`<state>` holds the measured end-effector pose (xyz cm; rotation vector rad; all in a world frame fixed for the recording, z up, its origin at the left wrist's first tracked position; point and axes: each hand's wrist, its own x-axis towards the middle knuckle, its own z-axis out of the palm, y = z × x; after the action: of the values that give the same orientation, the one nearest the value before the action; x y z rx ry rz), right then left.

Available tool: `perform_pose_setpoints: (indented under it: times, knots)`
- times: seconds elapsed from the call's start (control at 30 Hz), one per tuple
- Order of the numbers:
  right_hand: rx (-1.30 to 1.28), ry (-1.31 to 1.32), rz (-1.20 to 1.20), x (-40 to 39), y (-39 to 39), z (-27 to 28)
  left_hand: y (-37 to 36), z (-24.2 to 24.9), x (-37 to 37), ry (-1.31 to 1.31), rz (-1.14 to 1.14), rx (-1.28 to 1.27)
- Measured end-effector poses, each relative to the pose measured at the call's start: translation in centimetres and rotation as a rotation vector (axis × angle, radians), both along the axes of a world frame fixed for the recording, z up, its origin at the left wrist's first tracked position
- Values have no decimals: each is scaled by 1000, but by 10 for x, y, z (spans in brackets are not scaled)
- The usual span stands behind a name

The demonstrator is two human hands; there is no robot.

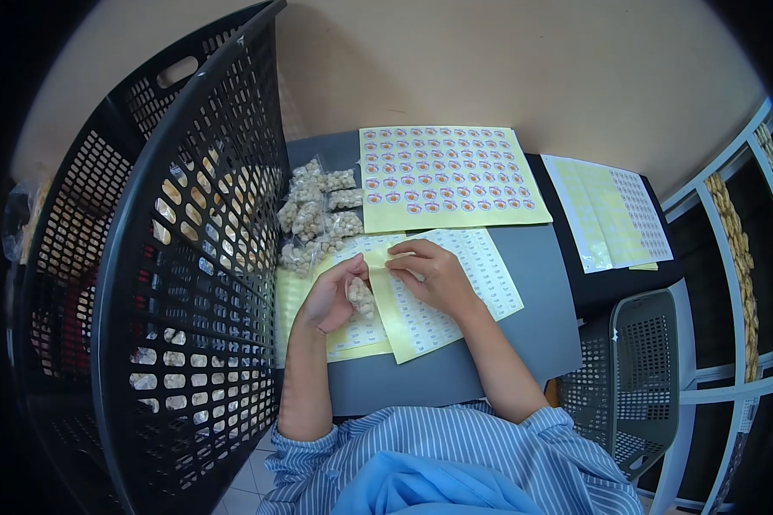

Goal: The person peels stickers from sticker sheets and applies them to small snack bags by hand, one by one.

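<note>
My left hand (328, 298) is closed around a small clear bag of pale round pieces (361, 297), which shows below its thumb. Just to the right, my right hand (429, 273) pinches at the upper left edge of a yellow-backed sheet of small printed labels (481, 266); whether a single label is between the fingertips is too small to see. More yellow sheets (352, 342) lie under both hands. Behind my left hand sits a pile of similar filled bags (318, 206). Beyond my right hand lies a sheet of round red-and-orange stickers (447, 176).
A tall dark perforated basket (189, 215) holding many bags stands close on the left. Further sticker sheets (614, 215) lie on a black surface at right. A dark green basket (631, 369) and a metal rack (734, 335) stand at the right, with a wall behind.
</note>
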<state>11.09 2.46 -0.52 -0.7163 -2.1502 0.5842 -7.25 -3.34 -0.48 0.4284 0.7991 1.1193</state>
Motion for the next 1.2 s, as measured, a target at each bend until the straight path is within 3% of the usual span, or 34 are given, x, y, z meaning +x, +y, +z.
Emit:
perform_pose_setpoints:
  times: [0.3,0.6,0.7,0.77,1.0,1.07,1.2]
  knots:
    - [33,4,13,-1,2,-2,2,2,-2,-153,-40,-14]
    - [-11,-67,4,0,0,4,4,-7,-7,16,28,-82]
    - [-175,-17,5,0,2,0,0,9,-8,-195,-34,66]
    - [-258,15,-40,0,4,-1,-7,24,-5,171,159,110]
    - [-422,265,-23,-2,7,0,-8,8,-6,40,107,335]
    - [-587,451,31,-2,7,-3,-4,4,1,261,127,318]
    - [-687,583,55,-2,6,2,2,4,25,500,258,342]
